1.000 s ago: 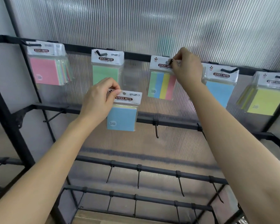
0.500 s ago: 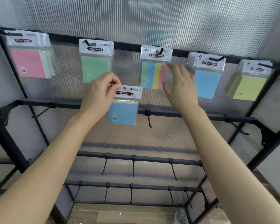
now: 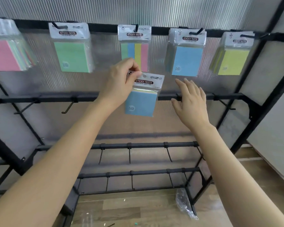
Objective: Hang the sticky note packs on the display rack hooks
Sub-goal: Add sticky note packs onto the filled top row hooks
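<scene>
Blue sticky note pack [image 3: 140, 102]: you are pinching the upper left corner of its white header card between the thumb and curled fingers of your left hand [image 3: 120, 82]. The pack is hanging free in front of the middle of the second rail [image 3: 56, 98] of the black metal rack and is not yet sitting on a hook. Your right hand [image 3: 191, 102] is hovering just to the right of the pack, in front of the same rail, with its fingers straight, slightly spread and holding nothing. Along the top rail [image 3: 105, 28], five packs are hanging on hooks. From the left edge to the right they are a pink pack [image 3: 5, 54], a green pack [image 3: 72, 56], a striped pack [image 3: 134, 51], a hanging blue pack [image 3: 186, 61] and a yellow pack [image 3: 231, 62]. A bare hook [image 3: 67, 108] is projecting from the second rail near its left end. A crumpled clear wrapper [image 3: 185, 205] is lying on the wooden floor by the rack's lower right corner.
</scene>
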### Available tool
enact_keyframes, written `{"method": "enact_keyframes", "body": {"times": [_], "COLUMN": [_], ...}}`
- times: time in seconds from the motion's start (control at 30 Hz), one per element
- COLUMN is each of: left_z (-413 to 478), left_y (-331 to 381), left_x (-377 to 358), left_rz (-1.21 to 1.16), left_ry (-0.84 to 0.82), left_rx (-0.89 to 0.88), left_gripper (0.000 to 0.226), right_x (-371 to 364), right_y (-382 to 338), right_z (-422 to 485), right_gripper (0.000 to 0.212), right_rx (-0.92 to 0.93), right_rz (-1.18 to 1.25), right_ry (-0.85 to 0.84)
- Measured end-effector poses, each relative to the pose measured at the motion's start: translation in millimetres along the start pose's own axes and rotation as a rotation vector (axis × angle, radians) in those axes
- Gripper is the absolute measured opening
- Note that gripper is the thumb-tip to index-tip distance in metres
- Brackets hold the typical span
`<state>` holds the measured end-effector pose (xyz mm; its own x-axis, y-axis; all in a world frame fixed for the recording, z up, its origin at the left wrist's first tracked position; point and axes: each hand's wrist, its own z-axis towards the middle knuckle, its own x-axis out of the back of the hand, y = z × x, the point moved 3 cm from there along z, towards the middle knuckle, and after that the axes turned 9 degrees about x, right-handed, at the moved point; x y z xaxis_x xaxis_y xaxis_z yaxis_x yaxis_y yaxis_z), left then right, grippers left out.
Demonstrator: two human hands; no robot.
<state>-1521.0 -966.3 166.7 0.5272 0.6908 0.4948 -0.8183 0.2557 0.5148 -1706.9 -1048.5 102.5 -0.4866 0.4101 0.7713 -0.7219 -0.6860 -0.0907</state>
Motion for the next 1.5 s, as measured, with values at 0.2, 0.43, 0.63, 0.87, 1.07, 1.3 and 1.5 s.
{"method": "enact_keyframes", "body": {"times": [0.2,0.43,0.63,0.87,1.07,1.3,1.5], "left_z": [16,49,81,98,108,108,116], "left_y": [34,75,91,97,100,94,80], "left_x": [-44,-81,-87,-89,-88,-95,-104], "left_rz": [-0.021,0.005,0.05,0.065,0.057,0.065,0.104], "left_ry": [0.017,0.065,0.166,0.191,0.22,0.196,0.252], "left_rx": [-0.002,0.022,0.083,0.149,0.177,0.2,0.257], "left_gripper": [0.012,0.008,0.008,0.01,0.011,0.009,0.011], "right_x": [14,30,37,31,28,25,25], "right_y": [41,107,131,135,136,139,137], "right_z": [1,13,23,35,43,47,47], "right_gripper": [0.056,0.059,0.059,0.059,0.058,0.059,0.06], "right_rx": [-0.014,-0.047,0.04,0.141,0.196,0.202,0.22], "right_rz": [0.064,0.072,0.107,0.155,0.189,0.198,0.127], "right_ry": [0.044,0.007,0.009,-0.006,0.005,-0.016,-0.015]}}
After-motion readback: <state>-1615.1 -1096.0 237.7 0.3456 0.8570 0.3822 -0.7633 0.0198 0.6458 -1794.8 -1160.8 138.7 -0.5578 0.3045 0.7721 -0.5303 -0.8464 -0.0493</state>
